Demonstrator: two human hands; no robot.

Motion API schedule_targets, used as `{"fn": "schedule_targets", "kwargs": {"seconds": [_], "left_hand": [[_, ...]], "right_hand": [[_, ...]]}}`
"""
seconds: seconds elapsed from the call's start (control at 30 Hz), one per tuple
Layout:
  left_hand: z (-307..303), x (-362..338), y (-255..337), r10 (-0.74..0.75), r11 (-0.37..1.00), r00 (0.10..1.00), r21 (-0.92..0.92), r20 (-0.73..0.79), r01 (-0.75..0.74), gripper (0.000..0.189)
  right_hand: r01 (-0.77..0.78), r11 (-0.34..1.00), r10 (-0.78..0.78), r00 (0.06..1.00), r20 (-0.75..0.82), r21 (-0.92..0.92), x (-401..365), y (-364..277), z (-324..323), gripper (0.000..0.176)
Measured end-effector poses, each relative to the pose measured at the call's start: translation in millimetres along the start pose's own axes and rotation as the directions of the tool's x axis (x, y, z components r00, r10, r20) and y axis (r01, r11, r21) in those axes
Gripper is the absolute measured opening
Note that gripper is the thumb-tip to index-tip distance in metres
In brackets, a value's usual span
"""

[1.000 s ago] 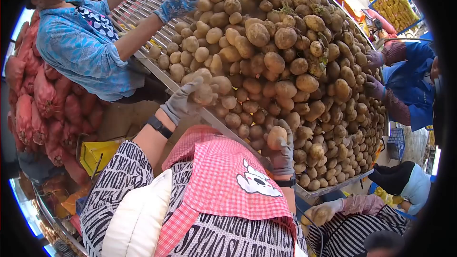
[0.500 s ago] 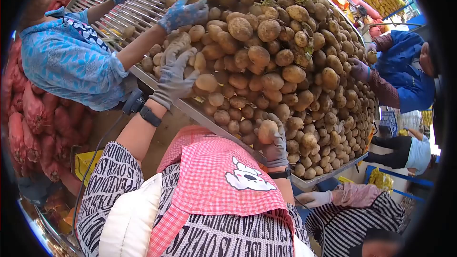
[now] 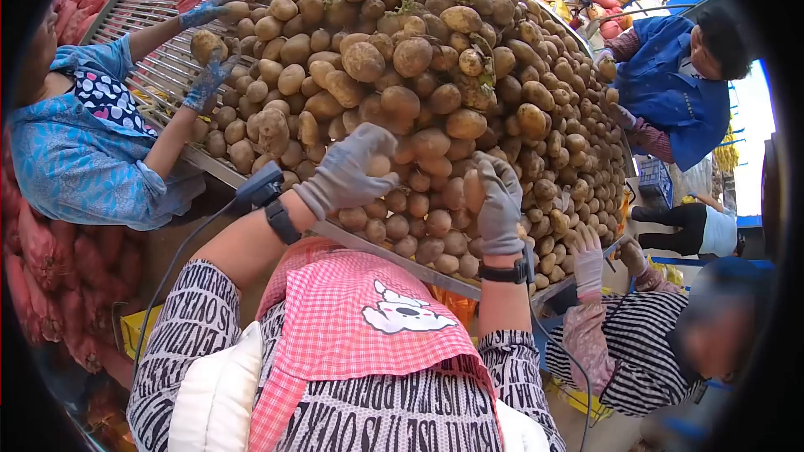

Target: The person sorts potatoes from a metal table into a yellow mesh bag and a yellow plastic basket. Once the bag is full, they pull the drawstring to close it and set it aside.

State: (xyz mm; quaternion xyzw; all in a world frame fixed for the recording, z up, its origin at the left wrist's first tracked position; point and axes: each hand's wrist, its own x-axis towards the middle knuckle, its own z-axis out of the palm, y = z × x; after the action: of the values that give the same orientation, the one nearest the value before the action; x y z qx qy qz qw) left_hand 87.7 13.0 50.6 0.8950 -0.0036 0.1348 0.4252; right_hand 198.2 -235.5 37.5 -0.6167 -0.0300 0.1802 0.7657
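A big heap of potatoes (image 3: 431,142) lies on a metal-edged sorting table in front of me. My left hand (image 3: 347,174), in a grey glove, is over the near side of the heap, its fingers and thumb curled round a potato (image 3: 378,165). Further right, my right hand (image 3: 500,213), also gloved in grey, grips another potato (image 3: 473,192) between thumb and fingers. Its palm side is partly hidden from me.
A person in a blue patterned shirt (image 3: 92,159) handles potatoes at left. Across the heap is a person in a blue jacket (image 3: 670,88); a person in stripes (image 3: 641,339) is at right. Red net sacks (image 3: 50,259) are piled at left. The metal rim (image 3: 402,261) runs before me.
My left hand has moved right, from the table's left edge to nearer the middle. My right hand has risen slightly and turned. The person at left now holds a potato.
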Motion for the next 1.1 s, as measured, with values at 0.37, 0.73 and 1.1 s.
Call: {"fn": "schedule_targets", "kwargs": {"seconds": [0.37, 0.73, 1.1], "left_hand": [[52.8, 30.8, 30.0, -0.237, 0.918, 0.921, 0.382, 0.31, 0.107, 0.082], [76.1, 7.7, 19.4, -0.259, 0.964, 0.941, 0.117, 0.219, 0.238, 0.076], [60.6, 14.2, -13.6, -0.465, 0.304, 0.793, -0.771, 0.392, 0.559, 0.056]], "right_hand": [[0.271, 0.269, -0.162, 0.959, 0.234, -0.924, 27.8, -27.1, 28.5, 0.056], [0.32, 0.336, -0.172, 0.946, 0.276, -0.886, 35.7, 7.5, 11.4, 0.086], [-0.095, 0.962, 0.124, 0.987, 0.102, -0.255, 39.4, 25.5, 17.0, 0.069]]}}
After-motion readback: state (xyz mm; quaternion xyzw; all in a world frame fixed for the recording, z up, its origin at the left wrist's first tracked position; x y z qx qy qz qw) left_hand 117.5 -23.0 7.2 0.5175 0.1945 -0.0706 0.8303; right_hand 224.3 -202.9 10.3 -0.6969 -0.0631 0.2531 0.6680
